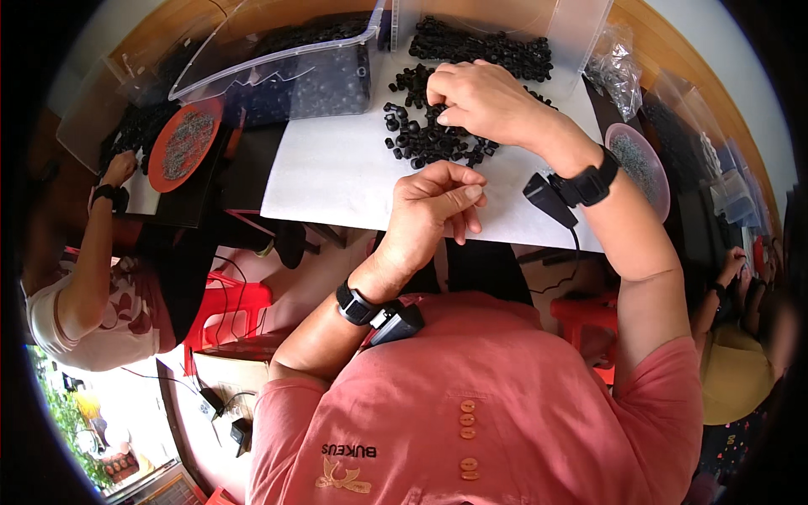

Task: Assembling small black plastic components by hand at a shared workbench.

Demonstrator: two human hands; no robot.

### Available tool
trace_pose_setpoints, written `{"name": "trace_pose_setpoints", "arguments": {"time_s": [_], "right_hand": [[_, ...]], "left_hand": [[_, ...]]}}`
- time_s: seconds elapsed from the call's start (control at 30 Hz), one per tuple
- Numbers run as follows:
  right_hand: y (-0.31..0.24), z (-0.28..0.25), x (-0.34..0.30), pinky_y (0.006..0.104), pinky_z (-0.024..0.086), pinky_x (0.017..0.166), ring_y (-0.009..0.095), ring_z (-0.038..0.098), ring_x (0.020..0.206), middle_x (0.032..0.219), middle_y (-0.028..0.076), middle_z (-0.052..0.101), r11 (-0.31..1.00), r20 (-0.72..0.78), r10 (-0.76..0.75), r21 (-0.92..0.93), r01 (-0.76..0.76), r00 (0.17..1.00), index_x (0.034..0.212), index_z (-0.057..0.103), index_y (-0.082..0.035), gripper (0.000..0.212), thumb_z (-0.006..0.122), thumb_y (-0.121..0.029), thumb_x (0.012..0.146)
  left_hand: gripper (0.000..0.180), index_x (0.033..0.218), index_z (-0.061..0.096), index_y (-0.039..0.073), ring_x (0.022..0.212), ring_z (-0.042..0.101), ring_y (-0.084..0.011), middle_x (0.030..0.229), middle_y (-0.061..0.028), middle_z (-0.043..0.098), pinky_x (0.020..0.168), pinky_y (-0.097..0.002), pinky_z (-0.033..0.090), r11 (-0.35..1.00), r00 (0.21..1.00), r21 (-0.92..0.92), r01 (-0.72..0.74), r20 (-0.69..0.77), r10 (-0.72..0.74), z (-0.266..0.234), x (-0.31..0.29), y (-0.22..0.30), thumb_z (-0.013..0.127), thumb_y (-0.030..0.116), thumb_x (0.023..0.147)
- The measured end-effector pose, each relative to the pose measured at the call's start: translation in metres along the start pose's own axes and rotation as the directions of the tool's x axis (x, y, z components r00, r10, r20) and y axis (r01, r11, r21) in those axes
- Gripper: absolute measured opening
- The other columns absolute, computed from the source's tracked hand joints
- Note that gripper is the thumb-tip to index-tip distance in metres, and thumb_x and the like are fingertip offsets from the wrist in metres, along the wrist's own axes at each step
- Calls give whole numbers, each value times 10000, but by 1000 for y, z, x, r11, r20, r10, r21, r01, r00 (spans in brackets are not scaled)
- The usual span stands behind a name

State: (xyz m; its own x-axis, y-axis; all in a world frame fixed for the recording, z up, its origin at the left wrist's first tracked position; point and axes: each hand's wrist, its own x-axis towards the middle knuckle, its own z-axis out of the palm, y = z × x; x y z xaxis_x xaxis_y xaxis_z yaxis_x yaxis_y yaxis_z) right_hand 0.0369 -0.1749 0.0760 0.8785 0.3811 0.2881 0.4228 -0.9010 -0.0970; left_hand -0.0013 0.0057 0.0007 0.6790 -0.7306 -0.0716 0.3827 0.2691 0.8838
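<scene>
My left hand (433, 202) is held just above the near edge of a white work surface (328, 172). Its thumb presses against the curled index finger; anything between them is too small or hidden to make out. Farther off, my right hand (484, 101) reaches over a loose pile of small black plastic parts (417, 143). The fingers of that hand curl down, with thumb and index close together at the parts, and their tips are partly hidden. Short, ring-like or cap-like pieces make up the pile, which spreads from a clear, open-fronted box (581, 34) holding more of them.
A large clear bin (332, 80) of black parts stands at the back left. To the right are a pinkish plate (661, 198) of small metallic-looking pieces and a clear plastic bag (619, 71). An orange plate (158, 172) sits left, beside a co-worker's hand (120, 168). Another person works far right.
</scene>
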Motion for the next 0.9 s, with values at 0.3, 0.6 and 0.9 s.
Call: {"name": "trace_pose_setpoints", "arguments": {"time_s": [0.3,0.6,0.9], "right_hand": [[-39,2,-103,202,429,677,46,520,725,786,-33,568,458,75,345,856,-238,935,1032,625,-20,182,683,-87,873],[-52,27,-122,235,497,679,74,606,727,803,22,644,465,-253,424,885,31,869,1046,683,-7,185,690,-8,861],[-65,27,-135,329,511,564,237,650,669,797,69,599,876,-588,287,480,41,756,927,628,-45,225,759,-45,744]], "left_hand": [[147,989,637,-21,615,645,-153,835,-97,676,470,-225,473,996,999,-82,-33,4,33,2,1,4,629,123,958],[169,1035,641,-41,588,644,-182,822,-122,674,428,-228,460,995,997,-103,4,74,4,9,0,5,620,108,958],[161,1000,644,-41,552,640,-201,760,-114,665,412,-240,450,994,998,-110,0,61,7,19,0,0,670,86,904]]}}
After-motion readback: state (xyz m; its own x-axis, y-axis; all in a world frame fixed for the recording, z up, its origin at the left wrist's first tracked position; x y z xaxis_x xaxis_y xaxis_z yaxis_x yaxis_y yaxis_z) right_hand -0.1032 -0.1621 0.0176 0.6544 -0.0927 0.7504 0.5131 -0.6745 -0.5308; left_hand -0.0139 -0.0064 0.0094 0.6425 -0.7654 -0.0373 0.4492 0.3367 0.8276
